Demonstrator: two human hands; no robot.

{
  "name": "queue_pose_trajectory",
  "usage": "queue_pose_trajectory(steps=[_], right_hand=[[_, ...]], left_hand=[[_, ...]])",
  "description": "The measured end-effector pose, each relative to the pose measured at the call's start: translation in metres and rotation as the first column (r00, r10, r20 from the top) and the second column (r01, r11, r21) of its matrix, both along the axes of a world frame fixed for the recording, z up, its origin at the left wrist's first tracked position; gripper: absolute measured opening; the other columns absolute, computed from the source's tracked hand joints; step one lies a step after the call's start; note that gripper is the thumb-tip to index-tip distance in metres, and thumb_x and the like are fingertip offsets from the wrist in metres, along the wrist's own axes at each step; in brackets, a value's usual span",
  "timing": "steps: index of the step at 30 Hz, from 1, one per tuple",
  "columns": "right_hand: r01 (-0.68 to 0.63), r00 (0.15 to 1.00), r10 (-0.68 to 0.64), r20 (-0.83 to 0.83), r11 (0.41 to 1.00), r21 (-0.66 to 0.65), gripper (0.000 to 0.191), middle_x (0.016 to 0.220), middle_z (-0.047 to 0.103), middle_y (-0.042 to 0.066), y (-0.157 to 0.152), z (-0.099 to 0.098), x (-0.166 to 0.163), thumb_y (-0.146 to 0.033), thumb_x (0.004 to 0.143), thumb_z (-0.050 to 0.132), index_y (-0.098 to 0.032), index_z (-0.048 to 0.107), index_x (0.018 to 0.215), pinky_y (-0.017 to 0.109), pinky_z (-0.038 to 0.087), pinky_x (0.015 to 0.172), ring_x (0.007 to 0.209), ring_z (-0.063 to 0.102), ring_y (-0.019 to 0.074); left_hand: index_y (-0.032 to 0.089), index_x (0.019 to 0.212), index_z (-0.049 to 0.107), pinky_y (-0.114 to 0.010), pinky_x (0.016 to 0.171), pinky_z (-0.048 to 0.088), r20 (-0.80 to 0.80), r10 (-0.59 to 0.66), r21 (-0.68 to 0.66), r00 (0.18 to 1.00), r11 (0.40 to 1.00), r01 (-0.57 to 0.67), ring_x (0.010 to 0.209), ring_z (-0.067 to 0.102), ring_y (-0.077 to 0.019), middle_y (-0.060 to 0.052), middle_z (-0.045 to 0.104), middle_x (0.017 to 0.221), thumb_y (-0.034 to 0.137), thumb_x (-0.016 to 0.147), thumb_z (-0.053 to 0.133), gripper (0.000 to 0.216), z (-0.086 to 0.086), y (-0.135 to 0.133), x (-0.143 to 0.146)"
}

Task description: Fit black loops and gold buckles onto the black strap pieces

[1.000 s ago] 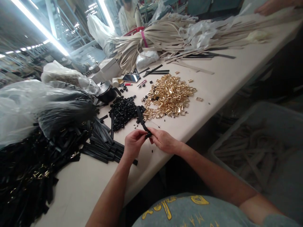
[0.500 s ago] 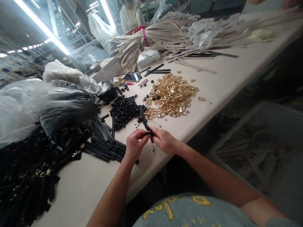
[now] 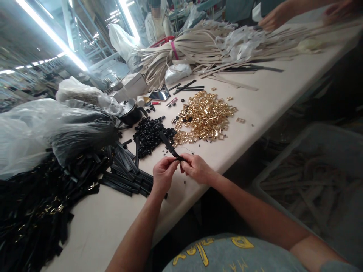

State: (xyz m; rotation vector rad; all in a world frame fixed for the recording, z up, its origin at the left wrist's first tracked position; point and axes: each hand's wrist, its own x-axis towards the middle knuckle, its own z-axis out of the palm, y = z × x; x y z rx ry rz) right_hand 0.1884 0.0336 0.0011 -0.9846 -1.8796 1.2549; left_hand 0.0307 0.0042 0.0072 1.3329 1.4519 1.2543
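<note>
Between my two hands is a short black strap (image 3: 169, 146), its free end pointing away from me toward the heaps. My left hand (image 3: 163, 173) pinches its near end from the left. From the right, my right hand (image 3: 195, 168) grips the same end, fingertips almost touching those of the left. What lies right between the fingertips is too small to make out. Just beyond the strap are a heap of small black loops (image 3: 150, 135) and a heap of gold buckles (image 3: 205, 115). Flat black straps (image 3: 127, 179) lie left of my left hand.
A dark pile of straps with gold buckles (image 3: 36, 211) and plastic bags (image 3: 36, 121) cover the left side. Behind stand a lidded pot (image 3: 129, 111), a phone (image 3: 159, 96) and bundled beige strips (image 3: 195, 39). At right is a plastic bin (image 3: 300, 173). Another person's hand (image 3: 273, 18) is far right.
The strap's free end has swung to the left, while both my hands stay pinched on it. Another person's hand and forearm have reached further into view at the top right.
</note>
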Motion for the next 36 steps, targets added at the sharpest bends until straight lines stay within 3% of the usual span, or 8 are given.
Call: queue_pose_trajectory(steps=[9,14,22,26,29,36], right_hand=[[0.091,0.987,-0.099,0.128,0.994,0.066,0.021,0.061,0.057,-0.003,-0.003,0.009,-0.004,-0.018,0.092,0.044,-0.019,0.053,0.073,0.024,0.035,0.062,0.059,0.052,0.0116],[0.067,0.988,-0.076,0.133,0.995,0.075,0.018,0.063,0.057,-0.003,-0.005,0.007,-0.002,-0.019,0.093,0.043,-0.019,0.053,0.078,0.024,0.036,0.064,0.062,0.052,0.0125],[0.078,0.995,-0.085,0.061,0.992,0.099,0.021,0.062,0.057,-0.003,-0.004,0.005,-0.002,-0.021,0.093,0.042,-0.019,0.053,0.076,0.024,0.037,0.065,0.062,0.052,0.0123],[0.109,0.99,-0.119,0.079,0.986,0.126,0.017,0.063,0.057,-0.002,-0.006,0.004,-0.003,-0.021,0.091,0.043,-0.02,0.056,0.08,0.024,0.036,0.062,0.06,0.052,0.0129],[0.125,0.98,-0.146,0.135,0.98,0.153,0.016,0.063,0.057,-0.002,-0.007,0.002,-0.005,-0.023,0.091,0.043,-0.02,0.057,0.083,0.024,0.035,0.06,0.059,0.052,0.0133],[0.148,0.949,-0.197,0.247,0.968,0.202,0.019,0.067,0.06,0.001,-0.008,0.002,-0.008,-0.025,0.093,0.042,-0.02,0.054,0.079,0.025,0.033,0.062,0.064,0.054,0.015]], left_hand=[[0.016,0.07,0.063,-0.021,0.059,0.041,0.193,0.092,-0.064,0.977,0.995,-0.081,0.06,0.051,-0.0081,0.003,0.06,0.066,0.029,0.068,0.078,0.019,0.0,0.004,0.006],[0.017,0.084,0.069,-0.022,0.064,0.043,0.31,0.042,-0.134,0.95,0.991,0.0,0.065,0.054,-0.0091,0.001,0.066,0.077,0.029,0.069,0.077,0.021,-0.005,0.005,0.004],[0.016,0.08,0.072,-0.022,0.067,0.046,0.317,0.031,-0.087,0.948,0.996,-0.003,0.068,0.059,-0.0101,-0.001,0.07,0.077,0.028,0.069,0.079,0.018,-0.005,0.004,0.003],[0.016,0.086,0.071,-0.021,0.062,0.048,0.497,0.114,-0.102,0.86,0.992,-0.073,0.059,0.059,-0.0075,0.001,0.068,0.072,0.034,0.066,0.081,0.029,0.0,0.008,0.001],[0.015,0.079,0.069,-0.021,0.061,0.05,0.581,0.208,-0.154,0.787,0.977,-0.144,0.056,0.06,-0.0068,0.001,0.067,0.069,0.037,0.061,0.084,0.032,0.001,0.01,-0.002],[0.014,0.078,0.072,-0.022,0.066,0.053,0.597,0.186,-0.219,0.781,0.974,-0.065,0.065,0.067,-0.0112,-0.003,0.073,0.076,0.033,0.057,0.087,0.032,-0.003,0.007,0.005]])
